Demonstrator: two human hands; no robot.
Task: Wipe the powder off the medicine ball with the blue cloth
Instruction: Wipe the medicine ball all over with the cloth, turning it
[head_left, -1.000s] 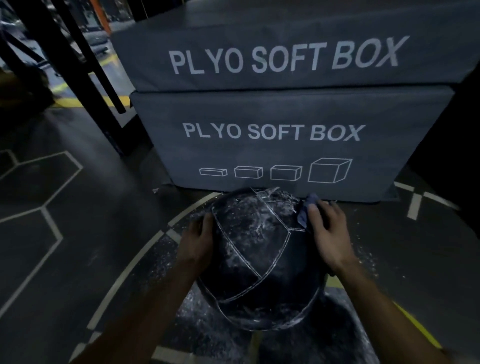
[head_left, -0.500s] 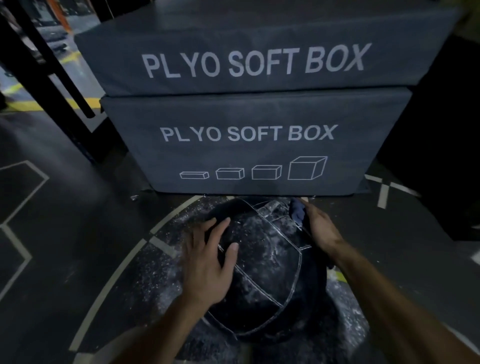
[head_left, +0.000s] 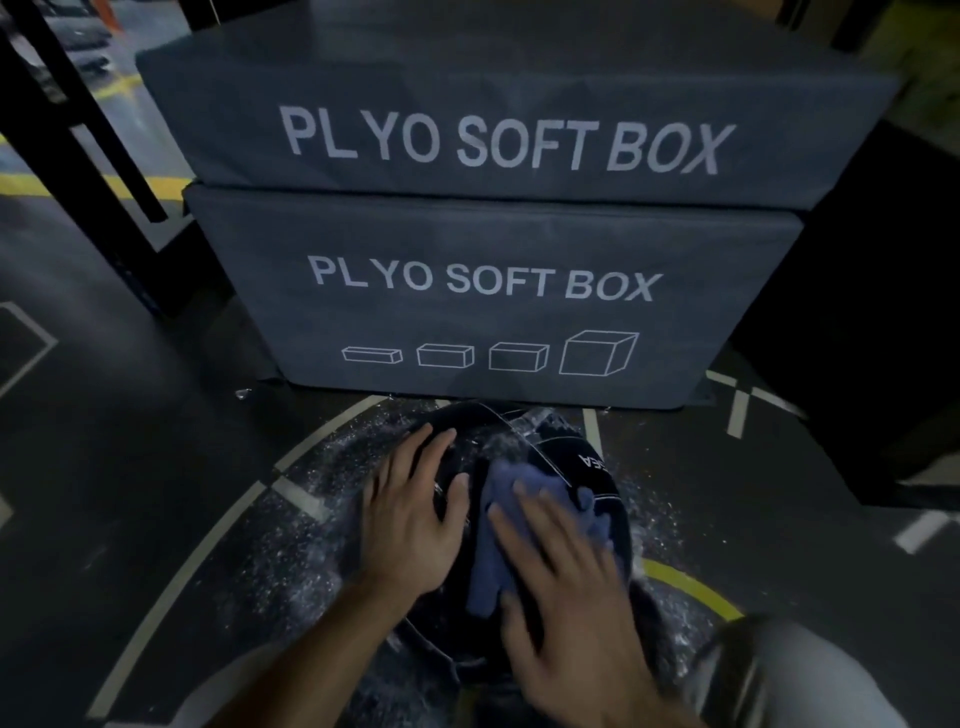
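2 hands on medicine ball (head_left: 597, 467): my right hand (head_left: 566, 587) flat, pressing blue cloth (head_left: 498, 519); left hand (head_left: 415, 514) spread, steadying. Powder lies beyond cloth.

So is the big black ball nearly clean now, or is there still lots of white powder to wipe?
Partly. The round black medicine ball looks dark and mostly clean on its right side. Right now the right hand presses the crumpled blue cloth flat on top, while the left hand steadies it. White powder still shows near the ball's far top, and much lies on the dark floor.
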